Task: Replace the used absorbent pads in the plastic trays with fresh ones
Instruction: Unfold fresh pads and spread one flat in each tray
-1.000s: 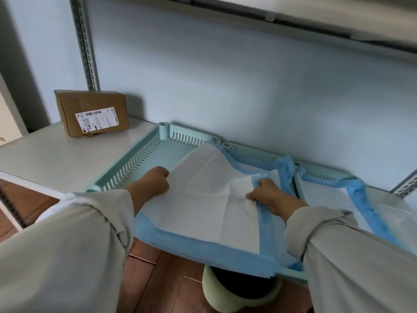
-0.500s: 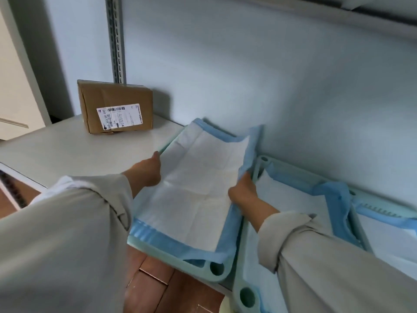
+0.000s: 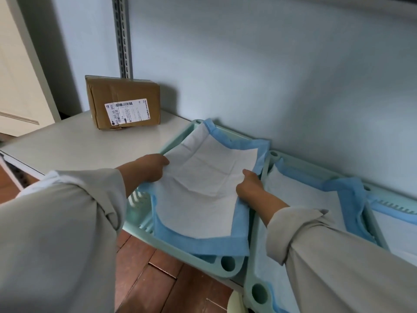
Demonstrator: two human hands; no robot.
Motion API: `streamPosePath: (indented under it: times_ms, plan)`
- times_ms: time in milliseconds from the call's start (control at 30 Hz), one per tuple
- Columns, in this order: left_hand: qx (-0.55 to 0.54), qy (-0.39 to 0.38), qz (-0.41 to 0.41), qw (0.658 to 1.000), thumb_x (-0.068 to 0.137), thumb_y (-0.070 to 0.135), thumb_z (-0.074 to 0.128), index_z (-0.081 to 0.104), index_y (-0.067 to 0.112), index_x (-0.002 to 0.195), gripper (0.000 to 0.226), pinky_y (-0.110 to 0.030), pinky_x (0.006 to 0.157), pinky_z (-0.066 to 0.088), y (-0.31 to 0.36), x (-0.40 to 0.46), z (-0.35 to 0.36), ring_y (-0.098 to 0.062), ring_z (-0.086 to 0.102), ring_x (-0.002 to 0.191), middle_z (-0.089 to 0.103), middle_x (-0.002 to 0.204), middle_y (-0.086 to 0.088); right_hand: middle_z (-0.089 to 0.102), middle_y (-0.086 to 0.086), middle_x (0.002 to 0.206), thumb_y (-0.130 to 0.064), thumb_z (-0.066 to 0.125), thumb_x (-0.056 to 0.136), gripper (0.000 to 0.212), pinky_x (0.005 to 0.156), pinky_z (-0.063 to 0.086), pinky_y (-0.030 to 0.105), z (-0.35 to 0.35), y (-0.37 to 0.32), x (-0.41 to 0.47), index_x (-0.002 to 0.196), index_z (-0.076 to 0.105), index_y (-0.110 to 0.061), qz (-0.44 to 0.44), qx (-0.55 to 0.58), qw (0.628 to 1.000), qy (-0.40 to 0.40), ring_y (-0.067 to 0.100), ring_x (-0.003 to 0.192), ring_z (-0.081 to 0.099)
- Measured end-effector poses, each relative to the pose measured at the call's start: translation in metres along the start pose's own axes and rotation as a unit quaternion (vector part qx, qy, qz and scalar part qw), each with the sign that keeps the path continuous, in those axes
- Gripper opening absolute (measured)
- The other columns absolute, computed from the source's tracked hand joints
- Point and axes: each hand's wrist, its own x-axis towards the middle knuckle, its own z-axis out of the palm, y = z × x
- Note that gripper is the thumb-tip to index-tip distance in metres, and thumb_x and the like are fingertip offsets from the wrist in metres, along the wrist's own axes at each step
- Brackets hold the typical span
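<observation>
Over the left mint-green tray (image 3: pixel 228 264), a white absorbent pad (image 3: pixel 203 190) with blue border lies partly bunched, its edges riding up the tray walls. Left hand (image 3: pixel 149 168) pinches the pad's left edge; right hand (image 3: pixel 250 188) grips its right edge. Second padded tray (image 3: pixel 257 292) touches alongside. Cardboard box (image 3: pixel 124 102) stands well apart on the white shelf (image 3: pixel 67 143).

**Both arms out, hands at mid-frame**

Left arm reaches forward from lower left, loose grey sleeve to the wrist. Left hand (image 3: pixel 150 164) knuckles up, fingers curled, pinching a sheet edge. Right arm angles in from lower right, cuff pushed back. Right hand (image 3: pixel 249 185) curled, gripping the opposite edge.
</observation>
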Motion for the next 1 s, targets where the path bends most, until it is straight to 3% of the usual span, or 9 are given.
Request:
streamPosePath:
  times_ms: [200,300,367,500,600,700,867,933,1000]
  plan:
    - [0.031,-0.037,-0.013,0.999,0.094,0.011,0.046,0.039,0.023,0.142,0.050,-0.034,0.108,0.037,-0.008,0.001,0.004,-0.027,0.041,0.132,0.036,0.148,-0.008,0.031,0.013,0.152,-0.018,0.054,0.095,0.061,0.109,0.031,0.030,-0.004,-0.002,-0.013,0.147,0.026,-0.006,-0.011,-0.053,0.996,-0.076,0.029,0.137,0.035]
    - [0.034,-0.103,-0.014,0.994,0.091,0.012,0.055,0.031,0.023,0.146,0.061,-0.034,0.079,0.056,-0.007,-0.005,0.016,-0.031,0.051,0.122,0.035,0.146,-0.009,0.017,0.007,0.158,-0.027,0.065,0.089,0.083,0.110,0.031,0.036,-0.006,-0.010,-0.034,0.152,0.013,-0.014,-0.017,-0.050,0.979,-0.196,0.027,0.142,0.025]
    - [0.081,-0.095,-0.001,0.992,0.092,0.009,0.049,0.033,0.022,0.145,0.057,-0.034,0.090,0.052,-0.005,-0.010,0.021,-0.029,0.049,0.124,0.038,0.145,-0.008,0.022,0.008,0.155,-0.017,0.069,0.086,0.084,0.102,0.041,0.039,-0.007,-0.013,-0.045,0.152,0.016,-0.018,-0.002,-0.093,0.967,-0.236,0.030,0.136,0.034]
    - [0.188,-0.044,0.021,0.981,0.095,0.016,0.041,0.045,0.022,0.137,0.042,-0.032,0.103,0.042,-0.009,-0.018,0.026,-0.024,0.052,0.121,0.050,0.137,-0.004,0.048,0.015,0.128,-0.005,0.065,0.087,0.059,0.080,0.052,0.030,-0.004,-0.014,-0.055,0.140,0.039,-0.011,0.042,-0.057,0.970,-0.234,0.025,0.099,0.050]
    - [0.252,-0.015,0.017,0.968,0.096,0.016,0.042,0.052,0.016,0.130,0.035,-0.031,0.090,0.049,-0.003,-0.026,0.022,-0.024,0.060,0.110,0.059,0.124,-0.003,0.050,0.009,0.091,-0.004,0.062,0.089,0.046,0.071,0.053,0.025,-0.005,-0.013,-0.060,0.133,0.048,-0.008,0.085,0.020,0.969,-0.230,0.020,0.084,0.053]
    - [0.337,-0.001,0.023,0.941,0.095,0.008,0.042,0.050,0.009,0.131,0.037,-0.029,0.073,0.041,0.009,-0.035,0.017,-0.023,0.060,0.110,0.058,0.122,-0.003,0.046,0.008,0.080,-0.004,0.061,0.090,0.044,0.061,0.049,0.022,0.001,-0.014,-0.063,0.132,0.048,-0.007,0.092,0.006,0.971,-0.222,0.016,0.069,0.048]
    - [0.428,0.089,0.119,0.892,0.094,0.018,0.048,0.051,0.016,0.131,0.038,-0.032,0.095,0.039,0.017,-0.047,0.015,-0.025,0.039,0.127,0.036,0.140,-0.009,0.053,0.014,0.115,-0.017,0.064,0.088,0.050,0.087,0.052,0.036,0.015,-0.014,-0.067,0.133,0.043,-0.010,-0.026,-0.269,0.945,-0.183,0.028,0.103,0.056]
    - [0.382,0.129,0.206,0.892,0.091,0.017,0.052,0.052,0.020,0.129,0.038,-0.035,0.099,0.040,0.019,-0.043,0.021,-0.026,0.037,0.130,0.035,0.141,-0.007,0.044,0.014,0.133,-0.023,0.059,0.089,0.045,0.093,0.047,0.039,0.014,-0.022,-0.073,0.132,0.047,-0.013,-0.118,-0.451,0.880,-0.093,0.031,0.120,0.047]
    - [0.290,0.073,0.231,0.926,0.089,0.022,0.059,0.044,0.023,0.135,0.048,-0.038,0.100,0.044,0.019,-0.038,0.031,-0.025,0.038,0.130,0.035,0.143,-0.005,0.029,0.018,0.143,-0.025,0.057,0.089,0.049,0.099,0.041,0.043,0.014,-0.034,-0.079,0.135,0.047,-0.013,-0.176,-0.547,0.818,-0.015,0.035,0.129,0.033]
